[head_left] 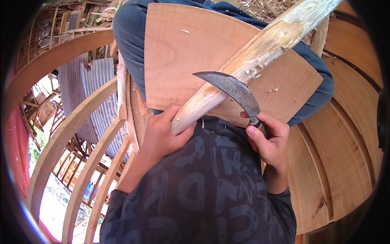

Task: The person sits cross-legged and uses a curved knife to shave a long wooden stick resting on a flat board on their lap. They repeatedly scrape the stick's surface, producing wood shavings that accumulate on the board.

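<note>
Now, left hand (162, 134) wrapped tight around the near end of the pale wooden pole (252, 53), grip fully closed. Right hand (270, 142) clenched on the handle of the curved knife (233, 89), blade laid across the pole. Underneath, flat wooden board (178, 53) resting on the lap, flecked with shavings.

A wooden pole (260, 53) lies across a board (178, 53) on the person's lap; a curved blade (233, 89) rests on the pole.
</note>
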Demonstrator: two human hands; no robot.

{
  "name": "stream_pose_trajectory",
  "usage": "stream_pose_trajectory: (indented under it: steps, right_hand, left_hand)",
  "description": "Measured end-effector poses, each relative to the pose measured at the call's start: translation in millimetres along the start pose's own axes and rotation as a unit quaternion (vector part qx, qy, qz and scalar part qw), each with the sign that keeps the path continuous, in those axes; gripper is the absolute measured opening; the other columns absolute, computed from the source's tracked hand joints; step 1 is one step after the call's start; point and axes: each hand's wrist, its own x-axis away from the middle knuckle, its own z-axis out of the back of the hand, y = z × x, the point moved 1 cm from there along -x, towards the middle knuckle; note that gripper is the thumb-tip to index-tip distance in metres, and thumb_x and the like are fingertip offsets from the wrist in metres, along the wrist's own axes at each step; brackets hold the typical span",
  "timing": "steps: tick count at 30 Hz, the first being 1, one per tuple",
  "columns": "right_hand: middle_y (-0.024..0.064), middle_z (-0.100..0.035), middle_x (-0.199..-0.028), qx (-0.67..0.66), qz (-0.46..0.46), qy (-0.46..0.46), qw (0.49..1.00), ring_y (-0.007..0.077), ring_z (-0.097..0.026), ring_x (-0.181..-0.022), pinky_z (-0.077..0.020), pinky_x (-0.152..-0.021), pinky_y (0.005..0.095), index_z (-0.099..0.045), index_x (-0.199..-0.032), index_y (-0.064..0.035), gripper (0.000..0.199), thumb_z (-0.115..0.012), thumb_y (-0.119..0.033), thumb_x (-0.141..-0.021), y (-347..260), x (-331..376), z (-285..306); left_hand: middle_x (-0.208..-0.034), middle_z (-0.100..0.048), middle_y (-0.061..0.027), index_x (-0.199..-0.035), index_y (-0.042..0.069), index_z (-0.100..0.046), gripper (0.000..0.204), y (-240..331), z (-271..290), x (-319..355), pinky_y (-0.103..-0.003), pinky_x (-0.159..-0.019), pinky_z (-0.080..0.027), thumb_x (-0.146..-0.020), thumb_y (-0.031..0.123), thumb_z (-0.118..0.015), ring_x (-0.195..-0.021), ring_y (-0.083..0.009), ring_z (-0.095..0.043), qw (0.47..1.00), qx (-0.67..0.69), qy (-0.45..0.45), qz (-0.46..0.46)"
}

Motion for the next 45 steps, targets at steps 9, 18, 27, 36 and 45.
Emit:
stream_pose_trajectory:
  steps: [9,18,27,36,45]
  right_hand:
    - [0.0117,-0.069,-0.084,0.048,0.034,-0.034,0.998,0.0129,-0.064,-0.075,-0.0487,-0.068,0.0239,-0.064,-0.1,0.0079,0.024,-0.069,0.0,-0.078,2,0,1]
    - [0.0115,-0.068,-0.075,0.109,0.117,-0.078,0.984,0.0119,-0.063,-0.068,-0.0479,-0.062,0.0236,-0.065,-0.097,0.0079,0.026,-0.073,-0.003,-0.075,9,-2,-1]
    - [0.0119,-0.066,-0.074,0.071,0.072,-0.018,0.995,0.0106,-0.059,-0.065,-0.0457,-0.059,0.0237,-0.064,-0.095,0.0082,0.023,-0.072,0.0,-0.075,2,-5,6]
    - [0.0113,-0.069,-0.08,0.03,0.036,0.089,0.995,0.0124,-0.062,-0.071,-0.0472,-0.065,0.0234,-0.064,-0.096,0.007,0.023,-0.072,0.0,-0.075,9,-1,5]
    - [0.01,-0.068,-0.088,-0.027,0.016,0.084,0.996,0.0126,-0.062,-0.08,-0.0482,-0.074,0.0245,-0.062,-0.101,0.0066,0.024,-0.068,0.0,-0.08,6,2,-8]
  left_hand:
    - [-0.072,-0.064,-0.0118,-0.092,0.001,-0.059,0.027,-4,0,-2,-0.03,-0.059,-0.047,-0.07,0.009,-0.073,-0.063,-0.0239,-0.065,1.0,0.024,-0.006,-0.007]
    - [-0.07,-0.065,-0.0125,-0.091,0.003,-0.061,0.025,-6,5,-6,-0.031,-0.058,-0.05,-0.072,0.013,-0.074,-0.064,-0.0271,-0.067,0.999,0.011,-0.019,-0.041]
    - [-0.071,-0.064,-0.0118,-0.092,0.002,-0.06,0.027,-10,6,-4,-0.03,-0.059,-0.048,-0.071,0.011,-0.074,-0.064,-0.0252,-0.066,0.999,0.017,-0.037,-0.018]
    - [-0.072,-0.064,-0.0107,-0.091,0.001,-0.06,0.027,-5,4,-4,-0.029,-0.06,-0.046,-0.069,0.009,-0.073,-0.064,-0.0213,-0.064,0.999,0.031,-0.024,-0.005]
    - [-0.073,-0.066,-0.0117,-0.094,0.002,-0.061,0.026,-5,6,-5,-0.03,-0.06,-0.05,-0.072,0.012,-0.074,-0.066,-0.0247,-0.068,0.999,0.024,-0.046,-0.008]
